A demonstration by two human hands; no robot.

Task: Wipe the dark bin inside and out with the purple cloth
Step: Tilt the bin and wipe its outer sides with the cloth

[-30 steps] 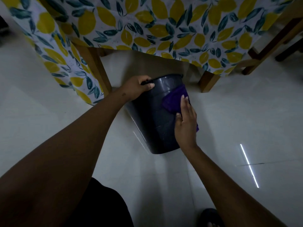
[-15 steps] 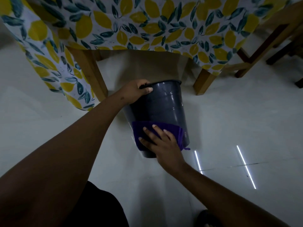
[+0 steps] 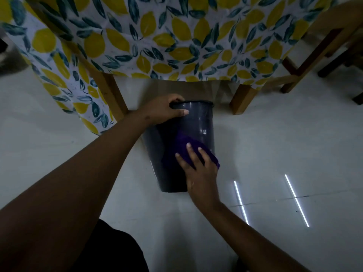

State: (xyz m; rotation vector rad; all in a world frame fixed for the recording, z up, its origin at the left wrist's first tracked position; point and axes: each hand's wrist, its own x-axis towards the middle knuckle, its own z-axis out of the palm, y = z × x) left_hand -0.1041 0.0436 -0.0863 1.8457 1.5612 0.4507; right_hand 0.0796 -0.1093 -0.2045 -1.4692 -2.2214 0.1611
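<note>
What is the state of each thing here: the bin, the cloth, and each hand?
dark bin: tipped, held off upright, outside facing the camera
purple cloth: pressed flat against the bin's outer wall
left hand: grip shut on the bin's rim
right hand: fingers spread, pressing the cloth

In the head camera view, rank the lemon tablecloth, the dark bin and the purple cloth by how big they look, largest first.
1. Tablecloth, across the whole top of the frame.
2. Bin.
3. Cloth, partly hidden under the right hand, so its full size is unsure, though it is clearly smaller than the bin.
</note>
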